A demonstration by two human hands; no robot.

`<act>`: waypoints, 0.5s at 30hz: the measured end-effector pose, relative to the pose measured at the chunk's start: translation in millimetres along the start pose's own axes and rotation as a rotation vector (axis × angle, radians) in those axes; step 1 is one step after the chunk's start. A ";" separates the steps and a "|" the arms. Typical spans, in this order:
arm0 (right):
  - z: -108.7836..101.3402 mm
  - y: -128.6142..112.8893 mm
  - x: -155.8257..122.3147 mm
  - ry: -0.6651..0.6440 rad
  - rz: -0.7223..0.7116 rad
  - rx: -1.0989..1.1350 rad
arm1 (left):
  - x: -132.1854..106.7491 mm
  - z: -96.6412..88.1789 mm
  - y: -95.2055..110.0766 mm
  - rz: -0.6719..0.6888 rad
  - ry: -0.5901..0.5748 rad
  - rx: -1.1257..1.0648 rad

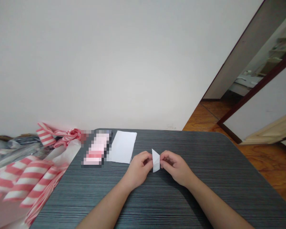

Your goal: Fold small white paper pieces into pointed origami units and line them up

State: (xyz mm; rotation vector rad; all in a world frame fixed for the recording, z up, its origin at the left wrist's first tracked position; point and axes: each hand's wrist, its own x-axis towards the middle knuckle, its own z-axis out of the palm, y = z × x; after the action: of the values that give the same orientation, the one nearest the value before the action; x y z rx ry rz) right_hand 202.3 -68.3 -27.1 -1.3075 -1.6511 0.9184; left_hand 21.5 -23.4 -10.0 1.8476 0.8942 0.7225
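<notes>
A small piece of folded white paper [156, 161] is held up between my two hands, just above the dark table. Its upper left end comes to a point, and a slanting fold line crosses it. My left hand [140, 168] pinches the paper's left edge between thumb and fingers. On the opposite edge, the thumb and fingertips of my right hand [176, 166] are closed on it too. Beyond my left hand lies a stack of white paper sheets [123, 147], flat on the table.
The dark wood-grained table [205, 165] meets a white wall [133, 63]. A pixelated, blurred-out phone-like object [97, 148] lies left of the sheets. Red-and-white striped cloth [35, 175] is heaped beside the table's left edge. Wooden flooring [271, 162] and a doorway are on the right.
</notes>
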 end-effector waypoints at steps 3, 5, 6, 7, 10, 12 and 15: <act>0.3 0.9 -0.3 -0.003 0.000 0.014 | -0.2 0.8 -0.7 -0.037 -0.011 -0.017; 0.5 1.1 -0.4 -0.006 0.000 0.017 | -0.2 1.6 -1.8 -0.052 -0.023 -0.030; 0.6 1.1 -0.4 -0.007 0.000 0.017 | -0.2 2.0 -2.4 -0.055 -0.028 -0.035; 0.6 1.0 -0.5 -0.008 0.000 0.014 | -0.2 2.3 -3.1 -0.057 -0.030 -0.040; 0.4 0.4 -0.8 -0.004 0.000 0.003 | -0.3 3.0 -4.6 -0.060 -0.027 -0.048; 0.0 -0.2 -0.7 -0.005 0.000 -0.008 | -0.6 3.2 -4.8 -0.062 -0.026 -0.053; -0.6 -1.0 0.0 -0.005 -0.010 -0.033 | -0.8 3.2 -3.8 -0.071 -0.028 -0.057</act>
State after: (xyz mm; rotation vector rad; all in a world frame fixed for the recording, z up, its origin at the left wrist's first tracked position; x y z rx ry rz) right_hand 202.5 -68.5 -25.9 -1.3191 -1.6820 0.8931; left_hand 22.4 -24.4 -14.7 1.7623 0.9077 0.6702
